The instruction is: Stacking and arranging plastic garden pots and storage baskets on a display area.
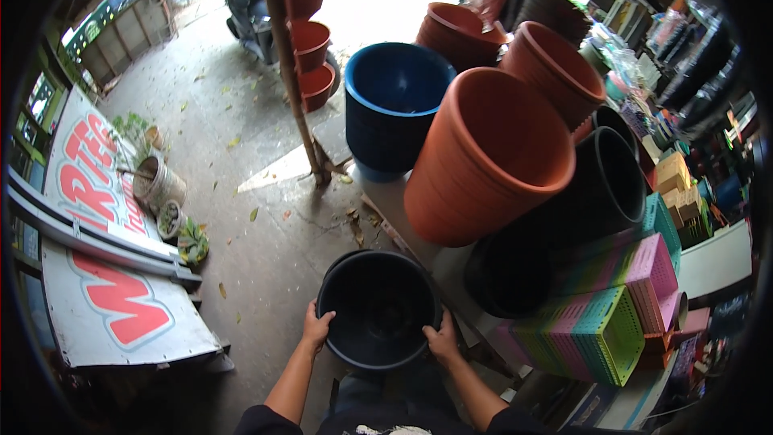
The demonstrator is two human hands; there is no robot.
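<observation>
One round black pot (380,310), which left hand (317,329) and right hand (441,337) hold; nearby stand blue pot (386,129), orange pots (475,181), stacked baskets (592,326).

I see tub (378,310) between left hand (316,328) and right hand (442,340). Right of right hand, stacked baskets (584,334); ahead of it, pots (451,181). Left of left hand, banner (121,298); ahead-left, potted plants (193,243); farther ahead, motorcycle (251,16).
</observation>
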